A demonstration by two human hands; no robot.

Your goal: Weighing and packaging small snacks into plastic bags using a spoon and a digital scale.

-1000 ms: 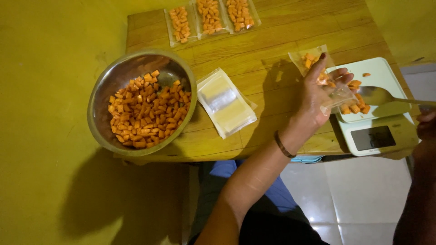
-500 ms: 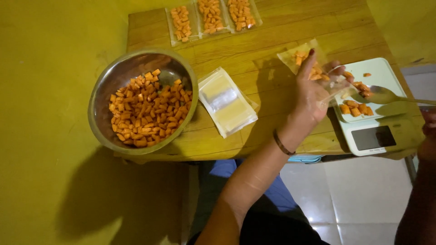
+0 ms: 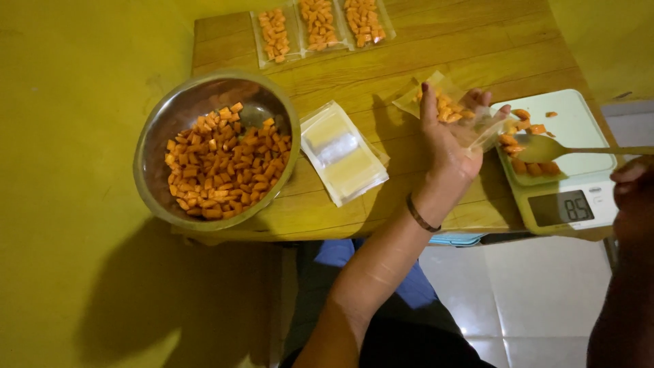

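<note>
A thin dark bracelet (image 3: pixel 420 217) circles the bare left wrist, above blue trousers (image 3: pixel 409 286) and a dark top

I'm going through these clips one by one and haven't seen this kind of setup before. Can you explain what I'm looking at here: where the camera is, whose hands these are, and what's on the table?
There is no machine: the camera sits on a person's head and looks down at their own bare hands over a small wooden table. The left hand holds open a clear plastic bag partly filled with orange cubes. The right hand, at the frame's edge, holds a metal spoon carrying cubes beside the bag's mouth, above a pale green kitchen scale with more cubes on its plate. Also on the table: a steel bowl of orange cubes, a stack of empty clear bags, and three filled bags along the far edge.
</note>
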